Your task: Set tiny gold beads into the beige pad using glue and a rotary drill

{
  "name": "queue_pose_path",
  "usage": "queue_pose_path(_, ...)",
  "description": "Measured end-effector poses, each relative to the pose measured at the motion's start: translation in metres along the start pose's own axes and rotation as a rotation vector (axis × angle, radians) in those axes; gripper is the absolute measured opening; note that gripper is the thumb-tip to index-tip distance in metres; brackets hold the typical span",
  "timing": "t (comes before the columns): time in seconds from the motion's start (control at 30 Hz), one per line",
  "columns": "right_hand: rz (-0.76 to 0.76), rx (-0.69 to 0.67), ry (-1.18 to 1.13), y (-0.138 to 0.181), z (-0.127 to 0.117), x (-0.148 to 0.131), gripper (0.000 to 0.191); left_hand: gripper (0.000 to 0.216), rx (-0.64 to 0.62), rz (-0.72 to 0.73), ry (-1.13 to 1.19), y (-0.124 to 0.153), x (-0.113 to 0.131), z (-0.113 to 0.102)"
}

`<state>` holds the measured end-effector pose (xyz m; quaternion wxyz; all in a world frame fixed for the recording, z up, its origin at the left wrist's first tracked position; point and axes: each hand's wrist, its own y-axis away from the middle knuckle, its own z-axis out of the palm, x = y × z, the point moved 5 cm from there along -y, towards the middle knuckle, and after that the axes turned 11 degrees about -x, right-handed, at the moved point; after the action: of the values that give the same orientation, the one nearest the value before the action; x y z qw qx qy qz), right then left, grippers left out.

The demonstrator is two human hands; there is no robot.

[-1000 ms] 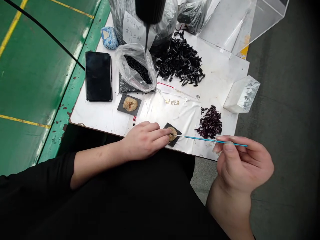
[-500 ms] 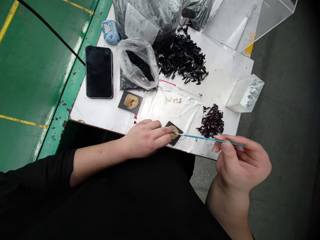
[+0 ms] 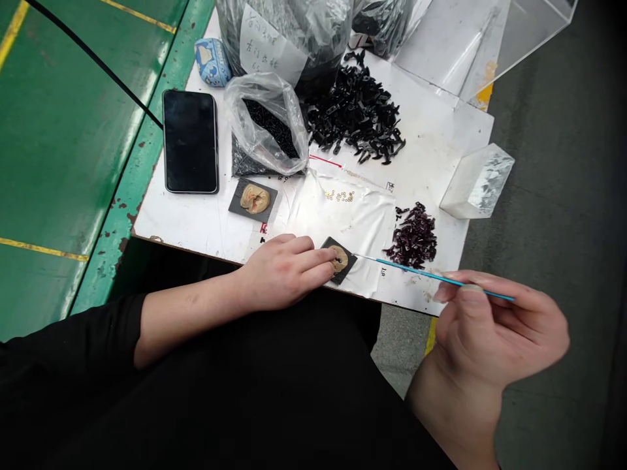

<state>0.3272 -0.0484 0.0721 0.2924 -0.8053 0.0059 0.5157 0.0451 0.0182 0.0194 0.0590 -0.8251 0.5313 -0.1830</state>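
My right hand (image 3: 504, 326) pinches a fine blue-handled brush (image 3: 421, 271) between thumb and fingers. The brush's thin tip points left and ends just off the right corner of a small dark square plate (image 3: 349, 269). On that plate sits a round tan putty-like lump (image 3: 341, 258) with a dark spot in it. My left hand (image 3: 289, 271) reaches in from the left, its fingers held together and the fingertips pressed at the lump. Whatever those fingertips hold is hidden. Several tiny gold rings (image 3: 340, 196) lie beyond on a white sheet (image 3: 313, 215).
A second dark plate with a tan lump (image 3: 255, 198) lies left. Behind are a phone (image 3: 190, 141), an open plastic bag of black bits (image 3: 267, 127), a pile of black clips (image 3: 357, 108) and larger bags. Dark reddish small parts (image 3: 414, 236) and a clear block (image 3: 477, 181) lie right.
My right hand has drawn the brush back to the right, so its tip has left the tan lump. My left hand stays at the lump. The whole view has shifted slightly.
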Motion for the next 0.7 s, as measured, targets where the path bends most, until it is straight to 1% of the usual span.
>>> queue_pose_path(0.13,-0.100,0.201,0.109,-0.014,-0.017,-0.001,0.014,0.011,-0.018,-0.006,-0.026,0.000,0.000,0.000)
queue_pose_path(0.23,-0.066,0.363,0.302,-0.027,-0.030,0.004,0.011,0.011,-0.026,-0.006,-0.016,0.000,0.000,0.000)
queue_pose_path(0.3,-0.023,0.422,0.394,-0.035,-0.037,0.014,0.014,0.011,-0.022,-0.003,0.003,-0.001,-0.001,-0.001)
queue_pose_path(0.37,-0.006,0.423,0.436,-0.044,-0.042,0.026,0.018,0.010,-0.010,0.004,0.025,-0.001,-0.001,-0.002)
queue_pose_path(0.53,0.032,0.332,0.531,-0.058,-0.045,0.056,0.030,0.009,-0.003,0.008,0.045,0.000,-0.001,-0.002)
queue_pose_path(0.7,0.088,0.248,0.597,-0.063,-0.045,0.072,0.040,0.009,0.016,-0.006,0.043,0.000,0.000,-0.004)
